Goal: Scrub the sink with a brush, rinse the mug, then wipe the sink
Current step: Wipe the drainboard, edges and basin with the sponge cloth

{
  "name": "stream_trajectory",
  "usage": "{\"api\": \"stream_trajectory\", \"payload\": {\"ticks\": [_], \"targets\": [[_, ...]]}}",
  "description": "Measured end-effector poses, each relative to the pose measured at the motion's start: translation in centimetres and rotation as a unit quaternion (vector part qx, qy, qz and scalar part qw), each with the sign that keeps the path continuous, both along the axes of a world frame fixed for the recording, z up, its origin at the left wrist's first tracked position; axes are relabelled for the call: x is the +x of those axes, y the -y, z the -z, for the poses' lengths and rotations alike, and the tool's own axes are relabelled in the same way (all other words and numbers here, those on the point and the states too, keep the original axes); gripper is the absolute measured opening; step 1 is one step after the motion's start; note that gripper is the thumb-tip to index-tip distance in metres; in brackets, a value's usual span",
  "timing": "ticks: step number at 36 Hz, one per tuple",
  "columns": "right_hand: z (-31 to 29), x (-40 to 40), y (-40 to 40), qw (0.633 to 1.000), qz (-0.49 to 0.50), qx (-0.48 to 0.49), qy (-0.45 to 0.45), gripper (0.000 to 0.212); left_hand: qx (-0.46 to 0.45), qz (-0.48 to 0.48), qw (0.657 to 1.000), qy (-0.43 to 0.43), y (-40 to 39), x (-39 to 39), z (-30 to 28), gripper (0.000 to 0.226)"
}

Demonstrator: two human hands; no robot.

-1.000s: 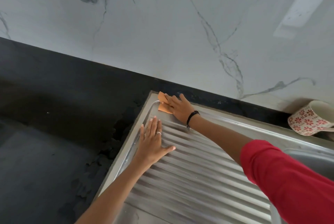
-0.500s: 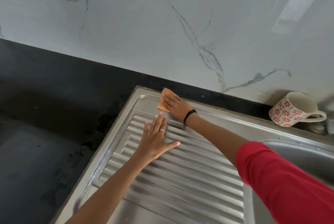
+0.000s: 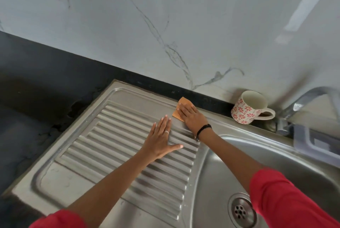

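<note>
Up close, we press a small orange wiping cloth [image 3: 179, 111] flat against the far rim of the stainless-steel sink [image 3: 117, 145] with our right hand [image 3: 192, 117], fingers straight and together on top of it; the cloth's long axis runs away from us toward the wall, one corner pointing at the black counter strip. Our left hand [image 3: 161, 138] lies spread and flat on the ribbed drainboard just beside it, fingers straight, thumb out, holding nothing. A black beaded bracelet [image 3: 203, 129] circles the right wrist, a ring sits on the left hand, and red sleeves [image 3: 287, 196] cover both upper arms. The white mug with red flowers [image 3: 247, 109] lies tipped on its side on the back ledge, mouth facing us and upward, handle pointing right toward the chrome tap [image 3: 303, 102]. A clear plastic box [image 3: 316, 141] sits beside the tap's base. The round drain [image 3: 241, 210] shows in the basin, partly hidden by our right sleeve.
</note>
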State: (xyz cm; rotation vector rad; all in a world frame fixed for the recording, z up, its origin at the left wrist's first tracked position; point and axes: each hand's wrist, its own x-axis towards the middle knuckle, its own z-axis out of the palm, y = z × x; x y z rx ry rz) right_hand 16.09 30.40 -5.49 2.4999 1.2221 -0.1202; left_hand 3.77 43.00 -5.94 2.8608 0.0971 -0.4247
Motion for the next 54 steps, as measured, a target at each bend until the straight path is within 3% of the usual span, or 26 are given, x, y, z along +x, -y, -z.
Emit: {"api": "stream_trajectory", "payload": {"ticks": [18, 23, 36, 47, 54], "targets": [[1.3, -0.5, 10.6, 0.999, 0.021, 0.011, 0.031, 0.057, 0.036, 0.038, 0.999, -0.001, 8.4, 0.3, -0.3, 0.103], [2.0, -0.5, 13.3, 0.995, 0.03, 0.048, 0.086, 0.076, 0.015, 0.05, 0.999, 0.0, 10.3, 0.3, 0.0, 0.104], [3.2, -1.4, 19.2, 0.993, 0.033, 0.103, 0.038, 0.077, -0.005, 0.085, 0.996, 0.006, 15.0, 1.0, 0.3, 0.1], [3.9, -1.1, 23.8, 0.983, 0.029, 0.167, 0.063, 0.081, -0.015, 0.104, 0.994, 0.021, 18.2, 2.0, 0.5, 0.1], [4.1, -1.3, 26.4, 0.976, 0.083, 0.191, 0.062, 0.086, 0.001, 0.133, 0.991, 0.03, 20.3, 2.5, 0.3, 0.1]]}}
